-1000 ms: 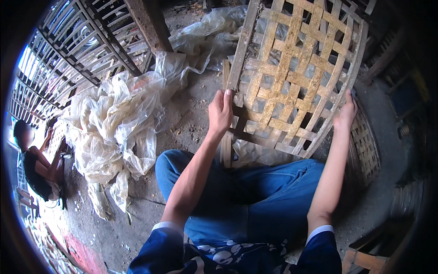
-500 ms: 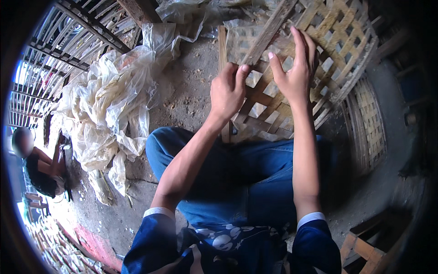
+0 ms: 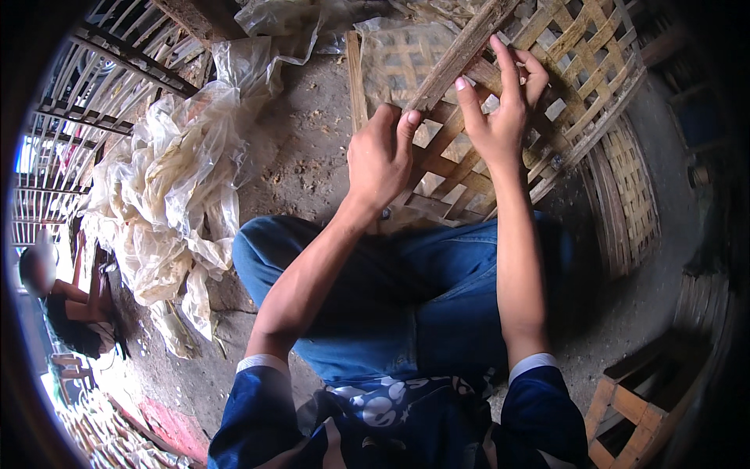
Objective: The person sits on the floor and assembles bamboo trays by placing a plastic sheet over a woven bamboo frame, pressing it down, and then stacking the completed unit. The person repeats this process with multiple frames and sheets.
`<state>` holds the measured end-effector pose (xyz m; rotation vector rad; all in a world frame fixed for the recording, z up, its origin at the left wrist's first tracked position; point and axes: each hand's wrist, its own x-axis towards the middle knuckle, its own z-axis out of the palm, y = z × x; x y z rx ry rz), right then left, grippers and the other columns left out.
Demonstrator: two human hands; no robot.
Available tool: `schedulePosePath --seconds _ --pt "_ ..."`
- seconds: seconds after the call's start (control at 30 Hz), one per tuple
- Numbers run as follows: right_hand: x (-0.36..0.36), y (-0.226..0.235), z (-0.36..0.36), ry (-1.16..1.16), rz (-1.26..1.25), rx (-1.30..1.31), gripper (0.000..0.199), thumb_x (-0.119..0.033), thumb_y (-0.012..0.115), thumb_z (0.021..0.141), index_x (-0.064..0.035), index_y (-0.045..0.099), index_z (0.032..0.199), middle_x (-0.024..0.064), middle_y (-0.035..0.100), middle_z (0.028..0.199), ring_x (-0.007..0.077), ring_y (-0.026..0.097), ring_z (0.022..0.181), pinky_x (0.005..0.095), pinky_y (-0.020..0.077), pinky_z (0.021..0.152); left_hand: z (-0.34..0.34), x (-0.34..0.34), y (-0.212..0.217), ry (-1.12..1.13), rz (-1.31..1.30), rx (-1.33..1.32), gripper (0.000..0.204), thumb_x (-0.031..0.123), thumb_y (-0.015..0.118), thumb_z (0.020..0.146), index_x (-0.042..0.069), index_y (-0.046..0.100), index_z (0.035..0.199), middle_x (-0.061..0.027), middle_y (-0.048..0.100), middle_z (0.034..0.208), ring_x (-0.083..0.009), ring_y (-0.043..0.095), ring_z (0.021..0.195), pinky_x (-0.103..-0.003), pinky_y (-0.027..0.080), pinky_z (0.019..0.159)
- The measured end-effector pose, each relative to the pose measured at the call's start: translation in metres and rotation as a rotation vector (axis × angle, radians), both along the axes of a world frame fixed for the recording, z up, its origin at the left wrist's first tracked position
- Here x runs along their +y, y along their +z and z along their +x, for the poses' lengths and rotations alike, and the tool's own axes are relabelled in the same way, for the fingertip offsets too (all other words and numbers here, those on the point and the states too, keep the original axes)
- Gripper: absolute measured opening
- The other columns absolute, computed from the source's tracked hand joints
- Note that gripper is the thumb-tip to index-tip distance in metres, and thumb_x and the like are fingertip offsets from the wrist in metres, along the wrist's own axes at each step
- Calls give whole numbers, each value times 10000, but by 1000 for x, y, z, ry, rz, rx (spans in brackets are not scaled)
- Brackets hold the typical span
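A woven bamboo tray [image 3: 578, 74] with a wooden edge strip [image 3: 461, 56] is tilted in front of my crossed legs. My left hand [image 3: 380, 156] is closed around the strip's near end, thumb on top. My right hand [image 3: 504, 117] lies over the open weave beside the strip, its fingers spread and the fingertips touching the frame's edge; nothing shows in its grasp. Beneath and behind this tray, a second woven panel [image 3: 398, 62] with a thin wooden edge lies on the ground.
Crumpled clear plastic sheeting [image 3: 168, 168] is heaped on the left. Another woven tray [image 3: 629, 191] leans at the right, with a wooden frame [image 3: 625, 414] below it. A person [image 3: 74, 301] crouches at the far left beside a slatted bamboo wall [image 3: 94, 86].
The view has shifted slightly. My right fingers are more bent against the tray's edge than before. My left hand keeps its grip on the strip.
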<state>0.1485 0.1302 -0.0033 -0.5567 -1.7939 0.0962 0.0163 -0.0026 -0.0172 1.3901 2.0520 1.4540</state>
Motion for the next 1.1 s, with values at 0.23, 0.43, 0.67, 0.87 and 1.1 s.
schedulePosePath --seconds 0.23,0.43,0.67,0.87,1.1 --pt "0 -8 0 2 -2 68 575 -257 772 778 -63 600 1291 166 468 1219 296 456 1145 413 391 965 4 -1 -1 11 -51 87 381 386 537 1004 27 545 878 -225 612 724 -459 601 710 -506 457 625" --pt "-3 -23 4 3 -53 61 511 -200 747 830 -47 594 1294 158 462 1242 292 460 1184 398 385 1012 7 -1 -6 14 -52 113 373 389 542 1000 35 547 882 -223 616 730 -456 605 706 -511 456 622" --pt "3 -38 3 -6 -10 107 475 -257 777 791 -64 661 1209 122 516 1155 279 515 1082 393 425 923 9 1 -10 6 -81 92 376 395 544 999 36 561 889 -224 628 754 -454 611 713 -511 459 625" --pt "-1 -43 2 6 -52 99 455 -222 799 776 -81 680 1192 106 540 1132 265 544 1042 377 451 886 9 0 -12 21 -97 93 374 392 534 1005 35 567 897 -223 632 759 -452 615 719 -508 460 627" --pt "-5 -47 -2 30 -92 108 408 -121 794 807 -68 691 1198 97 545 1134 249 546 1049 355 459 907 10 0 -13 25 -111 93 375 401 522 1009 42 583 917 -216 634 749 -446 621 719 -503 470 633"
